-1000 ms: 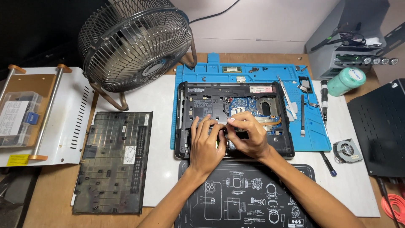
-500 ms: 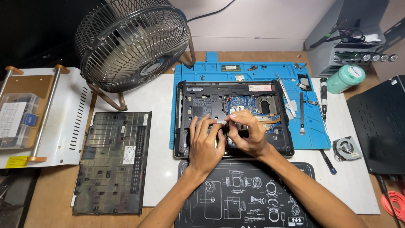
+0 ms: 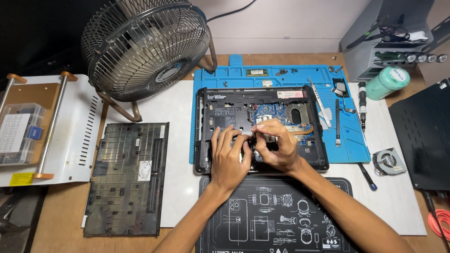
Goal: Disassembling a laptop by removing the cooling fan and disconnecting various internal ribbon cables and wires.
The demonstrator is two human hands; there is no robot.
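Note:
An opened black laptop base (image 3: 213, 117) lies on a blue work mat (image 3: 347, 145), its blue circuit board (image 3: 274, 112) and copper heat pipe exposed. My left hand (image 3: 228, 159) rests flat on the laptop's lower middle, fingers spread and pressing down. Touching it on the right, my right hand (image 3: 277, 146) pinches a small part inside the laptop with thumb and fingertips. The part itself is hidden by my fingers.
The removed bottom cover (image 3: 126, 178) lies to the left, below a metal floor fan (image 3: 145, 47). A black printed mat (image 3: 276, 220) sits under my forearms. Tweezers and a screwdriver (image 3: 362, 105) lie on the blue mat's right side, with a small cooling fan (image 3: 389, 161) and a teal roll (image 3: 386, 82) nearby.
Both hands stay at the same spot in the laptop; only the fingers shift slightly. The view has drifted a little.

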